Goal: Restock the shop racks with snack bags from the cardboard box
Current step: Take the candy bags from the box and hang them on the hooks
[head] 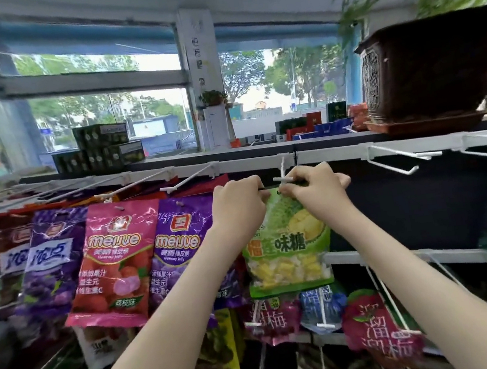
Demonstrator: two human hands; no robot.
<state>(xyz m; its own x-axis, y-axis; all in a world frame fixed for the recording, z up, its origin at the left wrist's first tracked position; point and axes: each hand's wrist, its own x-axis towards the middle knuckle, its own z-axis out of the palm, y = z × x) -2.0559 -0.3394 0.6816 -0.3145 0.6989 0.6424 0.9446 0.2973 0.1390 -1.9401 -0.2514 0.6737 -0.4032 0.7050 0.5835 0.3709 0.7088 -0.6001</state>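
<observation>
A green durian candy bag [288, 249] hangs in front of me, held by its top edge. My left hand [238, 203] pinches the top left corner and my right hand [314, 189] pinches the top right part, right at the tip of a white rack hook [283, 176]. The hook's end sits between my two hands, at the bag's top edge. Whether the bag's hole is over the hook is hidden by my fingers. The cardboard box is not in view.
Pink [116, 263] and purple [180, 251] gummy bags hang on hooks to the left. Two bare hooks [400, 160] stick out to the right. Plum candy bags [379, 330] hang on the lower row. A dark plant pot [431, 66] and stacked boxes [98, 150] stand on the top shelf.
</observation>
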